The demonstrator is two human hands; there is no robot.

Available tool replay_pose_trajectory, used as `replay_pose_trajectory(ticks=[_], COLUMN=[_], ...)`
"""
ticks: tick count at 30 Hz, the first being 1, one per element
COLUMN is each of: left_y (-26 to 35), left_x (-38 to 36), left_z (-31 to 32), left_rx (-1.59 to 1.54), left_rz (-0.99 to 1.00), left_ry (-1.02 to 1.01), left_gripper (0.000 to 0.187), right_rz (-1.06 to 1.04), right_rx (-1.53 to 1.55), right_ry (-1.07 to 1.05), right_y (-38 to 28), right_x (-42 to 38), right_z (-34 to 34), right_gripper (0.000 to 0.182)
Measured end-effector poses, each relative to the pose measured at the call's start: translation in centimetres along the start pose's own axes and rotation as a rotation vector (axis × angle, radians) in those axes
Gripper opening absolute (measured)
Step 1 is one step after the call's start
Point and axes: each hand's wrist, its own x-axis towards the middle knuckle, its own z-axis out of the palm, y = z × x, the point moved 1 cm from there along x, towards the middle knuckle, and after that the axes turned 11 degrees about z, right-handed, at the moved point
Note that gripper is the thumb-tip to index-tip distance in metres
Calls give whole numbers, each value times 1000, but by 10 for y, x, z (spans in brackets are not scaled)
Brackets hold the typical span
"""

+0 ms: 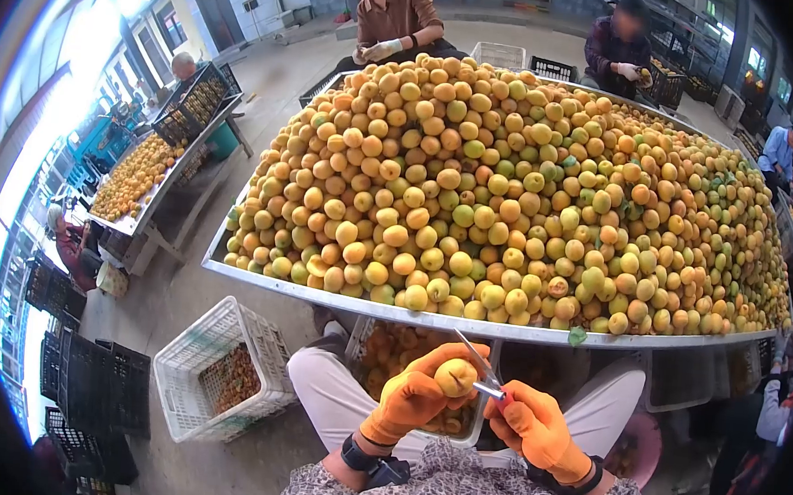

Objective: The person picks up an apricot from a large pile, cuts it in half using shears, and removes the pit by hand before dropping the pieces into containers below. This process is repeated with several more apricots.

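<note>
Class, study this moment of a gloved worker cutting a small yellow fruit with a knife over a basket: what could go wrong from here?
1. The knife touches the fruit right beside the left hand; a slip might cut its fingers.
2. The fruit, held over the basket on the lap, might drop outside it.
3. The heap rises above the table rim; fruit might roll off.

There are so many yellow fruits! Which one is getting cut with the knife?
The one held in the left hand, a single fruit below the table's pile; the knife in the right hand touches it.
</note>
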Motion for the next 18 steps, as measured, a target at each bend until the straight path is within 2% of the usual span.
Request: replay_pose_trajectory(ticks=[3,5,6,9,10,12,14,18], left_y=[3,0,-4,-6,-6,-7,-8,-14], left_x=[-4,-6,-7,-8,-9,-9,-9,-9], left_z=[7,7,4,1,1,2,4,16], left_rx=[102,155,308,483,506,556,607,701], left_rz=[14,24,120,291,367,401,433,533], left_ry=[-17,-24,-52,-88,-95,-60,-24,91], left_gripper=[47,48,37,17,17,20,25,21], right_rz=[-2,5,9,-30,-63,-96,-125,-167], right_rx=[3,-100,-102,-227,-290,-354,-470,-486], right_ry=[-10,43,41,95,143,190,214,267], right_y=[8,10,11,17,19,24,30,37], right_x=[4,5,5,3,3,3,3,5], right_z=[2,3,3,5,9,11,12,18], right_gripper=[35,34,34,33,37,40,30,31])
